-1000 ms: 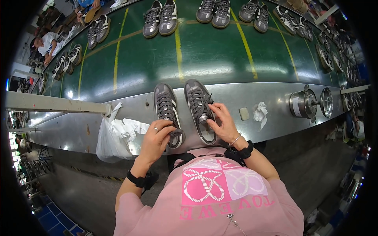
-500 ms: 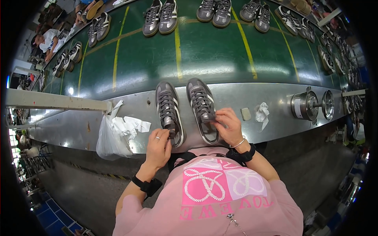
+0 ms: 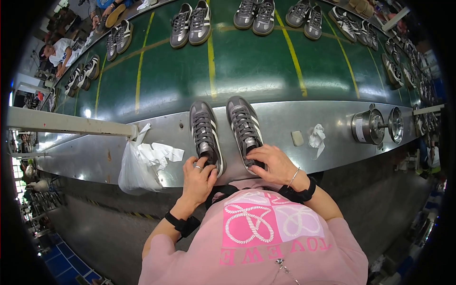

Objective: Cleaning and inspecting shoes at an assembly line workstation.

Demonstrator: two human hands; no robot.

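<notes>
Two grey sneakers with white side stripes and dark laces stand side by side on the metal bench, toes pointing away from me. Curled over the collar of the left sneaker are the fingers of my left hand, closed at the heel opening. My right hand grips the opening of the right sneaker, its fingertips just below the tongue. The fingers partly hide both heels, and the dark insides are hard to make out.
Beyond the metal bench runs a green conveyor belt carrying several pairs of sneakers. Left are a white bar and a plastic bag with paper. Right are a pale block, crumpled tissue and a metal pot.
My right hand has moved down from the tongue to the shoe opening, and my left fingers have shifted slightly right at the collar. The belt's sneakers have slid a little left.
</notes>
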